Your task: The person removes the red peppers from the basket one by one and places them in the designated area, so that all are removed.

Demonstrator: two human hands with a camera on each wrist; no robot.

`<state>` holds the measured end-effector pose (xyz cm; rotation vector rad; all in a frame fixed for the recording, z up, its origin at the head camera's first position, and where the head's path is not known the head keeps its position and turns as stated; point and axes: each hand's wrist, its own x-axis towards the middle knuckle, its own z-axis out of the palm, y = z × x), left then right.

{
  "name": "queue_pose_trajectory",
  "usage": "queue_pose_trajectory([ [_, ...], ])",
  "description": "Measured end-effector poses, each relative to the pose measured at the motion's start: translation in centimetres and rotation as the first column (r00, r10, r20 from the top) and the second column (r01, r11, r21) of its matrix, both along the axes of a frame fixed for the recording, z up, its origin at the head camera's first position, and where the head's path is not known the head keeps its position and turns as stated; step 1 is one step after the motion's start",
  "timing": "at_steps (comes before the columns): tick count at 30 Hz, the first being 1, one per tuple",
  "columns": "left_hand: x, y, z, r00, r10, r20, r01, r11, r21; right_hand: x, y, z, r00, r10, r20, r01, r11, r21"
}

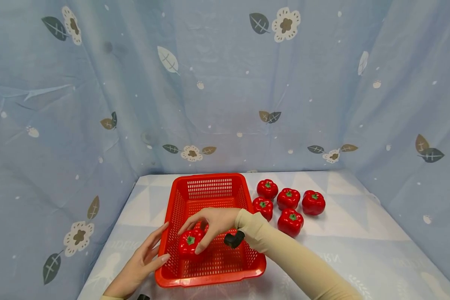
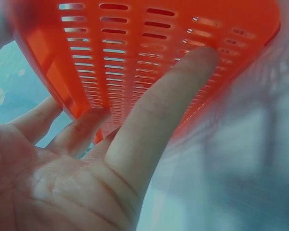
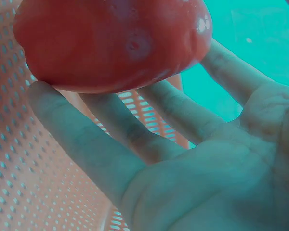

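Note:
A red bell pepper [image 1: 187, 248] with a green stem is inside the left part of a red plastic basket [image 1: 210, 280]. My right hand [image 1: 220, 221] reaches over the basket from the right and holds this pepper between thumb and fingers. The right wrist view shows the pepper [image 3: 115, 43] against the fingertips, with the perforated basket wall [image 3: 19, 159] beside it. At the basket's left side, my left hand [image 1: 138, 264] rests its extended fingers on the outer wall. In the left wrist view, the thumb [image 2: 154, 120] lies along the slotted wall [image 2: 115, 48].
Right of the basket, several red bell peppers [image 1: 290, 222] stand grouped on the table, one [image 1: 263, 208] close by the basket's right wall. A pale patterned cloth [image 1: 345, 237] covers the table. Blue floral curtains [image 1: 225, 91] enclose the back and sides.

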<state>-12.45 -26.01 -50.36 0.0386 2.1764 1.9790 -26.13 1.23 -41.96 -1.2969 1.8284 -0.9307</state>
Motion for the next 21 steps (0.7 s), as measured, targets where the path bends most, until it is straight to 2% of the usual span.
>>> queue_pose_trajectory([
  [10, -0.1, 0.2, 0.1, 1.000, 0.005, 0.004, -0.005, 1.000, -0.005, -0.1, 2.1, 2.1, 0.999, -0.008, -0.048, 0.006, 0.999, -0.043],
  [15, -0.1, 0.2, 0.1, 1.000, -0.006, 0.007, 0.006, 1.000, 0.018, -0.1, 3.0, 2.9, 0.999, -0.031, -0.040, 0.029, 0.998, -0.061],
  [21, 0.1, 0.1, 0.0, 1.000, 0.010, 0.027, -0.010, 1.000, 0.006, 0.0, 3.9, 4.1, 0.998, -0.043, -0.039, 0.040, 0.996, -0.079],
])
